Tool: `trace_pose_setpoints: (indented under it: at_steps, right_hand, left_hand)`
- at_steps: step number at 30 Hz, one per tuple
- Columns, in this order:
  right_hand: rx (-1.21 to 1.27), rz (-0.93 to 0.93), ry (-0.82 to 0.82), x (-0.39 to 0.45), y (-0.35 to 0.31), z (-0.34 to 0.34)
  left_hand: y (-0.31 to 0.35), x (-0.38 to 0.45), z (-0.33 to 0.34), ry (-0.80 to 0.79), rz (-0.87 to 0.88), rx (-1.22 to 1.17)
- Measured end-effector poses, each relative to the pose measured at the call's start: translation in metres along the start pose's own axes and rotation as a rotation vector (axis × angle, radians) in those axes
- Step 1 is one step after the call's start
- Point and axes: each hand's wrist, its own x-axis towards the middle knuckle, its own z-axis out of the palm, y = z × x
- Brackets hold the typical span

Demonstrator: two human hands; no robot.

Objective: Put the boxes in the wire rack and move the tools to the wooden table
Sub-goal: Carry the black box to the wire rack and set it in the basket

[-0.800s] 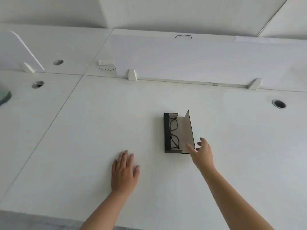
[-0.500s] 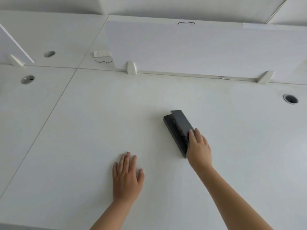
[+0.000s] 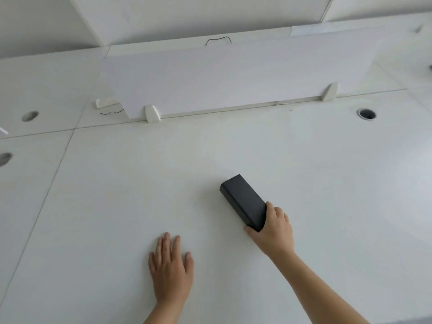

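A dark grey glasses case (image 3: pixel 243 200), closed, lies slanted on the white desk (image 3: pixel 117 206) right of centre. My right hand (image 3: pixel 272 230) grips its near end, thumb on the left side and fingers on the right. My left hand (image 3: pixel 170 267) rests flat on the desk, palm down, fingers apart, a little to the left of the case and nearer to me. The glasses are hidden inside the case. No wire rack or wooden table is in view.
A white divider panel (image 3: pixel 233 76) on two white feet stands across the back of the desk. Round cable holes (image 3: pixel 366 113) sit at the right and at the left (image 3: pixel 30 116). A thin black wire (image 3: pixel 111 112) lies by the panel's left end.
The case's lid, standing open over the glasses before, has been shut by my right hand, which now grips the case's near end. The case has turned slantwise. My left hand stayed flat.
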Motion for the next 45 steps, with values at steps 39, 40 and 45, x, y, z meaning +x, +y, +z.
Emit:
trace_pose_setpoints:
  at_steps: [39,40,45]
  right_hand:
    - [0.573,1.046,0.992,-0.247,0.738,-0.405]
    - [0.568,1.044,0.996,-0.239,0.756,-0.420]
    - [0.500,1.041,0.943,-0.217,0.846,-0.478]
  left_hand:
    - [0.846,-0.342,0.324,-1.196,0.765,-0.655]
    - [0.873,-0.347,0.333,-1.208,0.786,-0.646]
    - [0.975,-0.376,0.382,-1.222,0.764,-0.638]
